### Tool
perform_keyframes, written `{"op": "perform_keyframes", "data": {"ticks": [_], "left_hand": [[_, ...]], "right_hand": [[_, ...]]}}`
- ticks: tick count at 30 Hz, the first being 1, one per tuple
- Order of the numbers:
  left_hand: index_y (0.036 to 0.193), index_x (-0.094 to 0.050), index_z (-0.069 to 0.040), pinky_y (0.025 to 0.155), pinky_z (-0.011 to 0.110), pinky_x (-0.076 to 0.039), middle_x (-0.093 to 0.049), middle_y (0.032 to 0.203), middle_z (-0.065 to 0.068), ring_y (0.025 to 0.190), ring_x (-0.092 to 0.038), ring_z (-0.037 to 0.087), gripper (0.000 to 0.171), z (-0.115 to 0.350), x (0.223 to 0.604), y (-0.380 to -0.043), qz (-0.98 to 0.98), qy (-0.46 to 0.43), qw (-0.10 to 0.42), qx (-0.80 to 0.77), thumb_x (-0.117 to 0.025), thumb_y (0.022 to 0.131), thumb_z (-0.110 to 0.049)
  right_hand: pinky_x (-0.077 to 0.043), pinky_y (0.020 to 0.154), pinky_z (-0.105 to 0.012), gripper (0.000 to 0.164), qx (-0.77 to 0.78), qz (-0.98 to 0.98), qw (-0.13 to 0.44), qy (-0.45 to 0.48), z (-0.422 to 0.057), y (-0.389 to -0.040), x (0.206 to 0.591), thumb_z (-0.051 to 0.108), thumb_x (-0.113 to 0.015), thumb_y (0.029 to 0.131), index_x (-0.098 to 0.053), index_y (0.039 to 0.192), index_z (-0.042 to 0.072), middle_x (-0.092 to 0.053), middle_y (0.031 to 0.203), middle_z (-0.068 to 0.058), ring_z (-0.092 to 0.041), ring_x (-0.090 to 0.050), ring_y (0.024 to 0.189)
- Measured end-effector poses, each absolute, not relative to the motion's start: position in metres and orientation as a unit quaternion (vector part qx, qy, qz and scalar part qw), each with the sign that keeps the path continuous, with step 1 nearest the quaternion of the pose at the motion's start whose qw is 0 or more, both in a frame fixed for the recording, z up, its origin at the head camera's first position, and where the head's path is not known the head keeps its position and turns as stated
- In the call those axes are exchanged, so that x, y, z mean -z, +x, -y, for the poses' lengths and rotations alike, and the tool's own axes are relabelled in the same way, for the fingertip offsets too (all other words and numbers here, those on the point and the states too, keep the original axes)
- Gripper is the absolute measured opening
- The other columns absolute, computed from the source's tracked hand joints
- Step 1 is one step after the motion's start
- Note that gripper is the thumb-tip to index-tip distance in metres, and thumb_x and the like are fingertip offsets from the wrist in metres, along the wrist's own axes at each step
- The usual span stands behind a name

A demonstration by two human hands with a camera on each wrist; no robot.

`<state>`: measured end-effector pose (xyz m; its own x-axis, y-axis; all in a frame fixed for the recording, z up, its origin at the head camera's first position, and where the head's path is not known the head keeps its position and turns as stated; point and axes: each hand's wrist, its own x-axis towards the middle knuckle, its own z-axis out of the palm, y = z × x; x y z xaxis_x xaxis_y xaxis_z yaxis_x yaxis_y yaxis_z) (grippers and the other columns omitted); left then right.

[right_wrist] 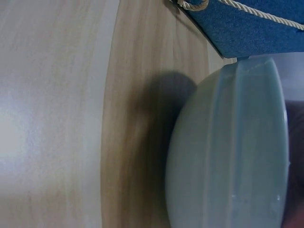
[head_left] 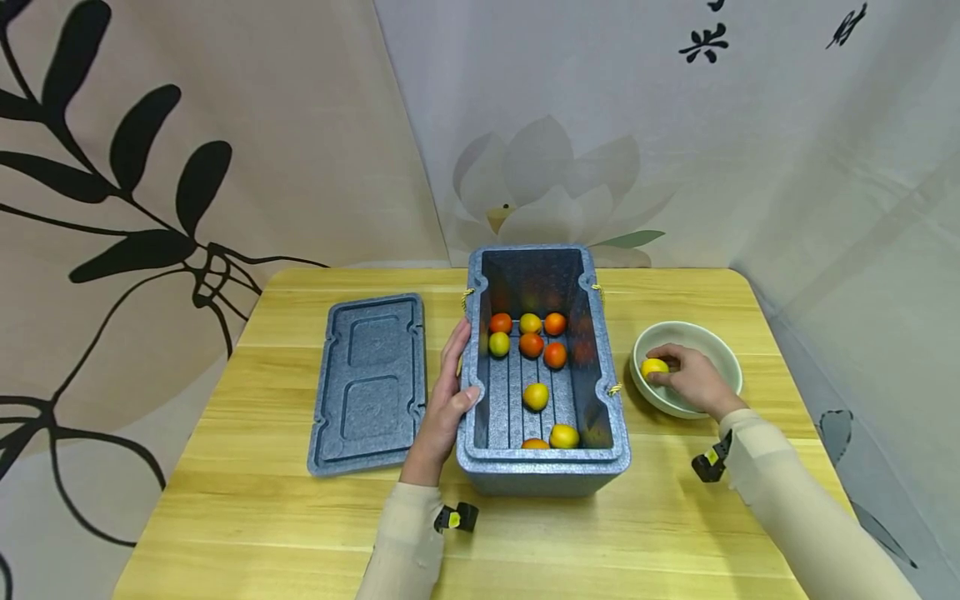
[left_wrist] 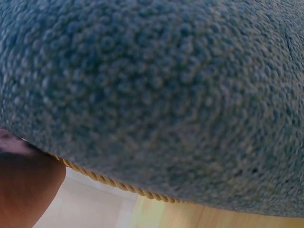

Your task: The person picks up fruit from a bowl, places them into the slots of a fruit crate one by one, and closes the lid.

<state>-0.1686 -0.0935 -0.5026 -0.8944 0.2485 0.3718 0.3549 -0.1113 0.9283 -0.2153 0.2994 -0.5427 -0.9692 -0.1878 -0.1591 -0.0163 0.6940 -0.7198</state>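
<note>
Inside the pale green bowl (head_left: 720,354), my right hand (head_left: 693,382) pinches a small round yellow fruit (head_left: 655,367) between thumb and fingers. The right wrist view shows the bowl's outer wall (right_wrist: 223,156). My left hand (head_left: 444,400) lies against the left side of a deep speckled blue-grey foam box (head_left: 543,461), fingers straight along the outside and thumb on the rim. Several red fruits (head_left: 531,345) and yellow fruits (head_left: 536,397) lie on the box's floor. An orange fruit (head_left: 535,444) is partly hidden behind the near wall.
A matching blue-grey lid (head_left: 375,383) lies flat on the wooden table (head_left: 247,467), left of the box. Yellow rope (left_wrist: 118,184) runs along the box's side. Printed cloth (head_left: 315,150) hangs behind the table, and more cloth borders its right side.
</note>
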Motion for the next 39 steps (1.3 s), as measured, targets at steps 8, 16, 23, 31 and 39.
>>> {"op": "perform_keyframes", "data": {"ticks": [8, 16, 23, 31, 39], "left_hand": [[0.159, -0.019, -0.015, 0.11, 0.063, -0.001, -0.01, 0.163, 0.0, 0.148, -0.006, 0.021, 0.078, 0.094, 0.503, -0.169, 0.662, -0.232, 0.037, 0.711, -0.05, 0.092, -0.04], [0.159, -0.019, -0.014, 0.11, 0.063, 0.0, -0.009, 0.163, 0.001, 0.148, -0.005, 0.022, 0.077, 0.094, 0.503, -0.165, 0.659, -0.237, 0.035, 0.713, -0.05, 0.092, -0.038], [0.159, -0.019, -0.014, 0.11, 0.063, 0.0, -0.009, 0.163, 0.0, 0.148, -0.005, 0.022, 0.078, 0.094, 0.502, -0.167, 0.662, -0.233, 0.034, 0.712, -0.05, 0.092, -0.039], [0.159, -0.019, -0.015, 0.109, 0.064, 0.0, -0.009, 0.163, 0.0, 0.148, -0.005, 0.022, 0.08, 0.095, 0.501, -0.169, 0.665, -0.234, 0.036, 0.709, -0.052, 0.093, -0.044], [0.159, -0.019, -0.014, 0.11, 0.063, -0.001, -0.008, 0.163, 0.0, 0.148, -0.006, 0.021, 0.078, 0.095, 0.503, -0.168, 0.661, -0.24, 0.038, 0.71, -0.05, 0.093, -0.042]], "right_hand": [[-0.04, 0.097, -0.056, 0.041, 0.378, -0.92, 0.089, -0.06, -0.3, -0.213, 0.537, 0.012, -0.069, 0.091, -0.059, 0.127, -0.006, -0.059, 0.123, -0.027, -0.045, -0.054, 0.113], [-0.043, 0.093, -0.055, 0.04, 0.394, -0.914, 0.072, -0.059, -0.296, -0.207, 0.528, 0.014, -0.067, 0.093, -0.059, 0.127, -0.006, -0.058, 0.125, -0.026, -0.044, -0.054, 0.112], [-0.044, 0.091, -0.053, 0.04, 0.416, -0.908, 0.035, -0.04, -0.293, -0.209, 0.513, 0.019, -0.066, 0.095, -0.058, 0.127, -0.004, -0.059, 0.123, -0.025, -0.042, -0.053, 0.115], [-0.051, 0.058, -0.028, 0.047, 0.505, -0.863, 0.012, -0.009, -0.285, -0.211, 0.491, 0.03, -0.067, 0.094, -0.056, 0.133, 0.006, -0.054, 0.131, -0.017, -0.038, -0.059, 0.114], [-0.047, 0.084, -0.014, 0.044, 0.523, -0.849, -0.065, -0.036, -0.275, -0.215, 0.468, 0.019, -0.068, 0.093, -0.058, 0.133, 0.004, -0.054, 0.131, -0.011, -0.029, -0.055, 0.12]]}}
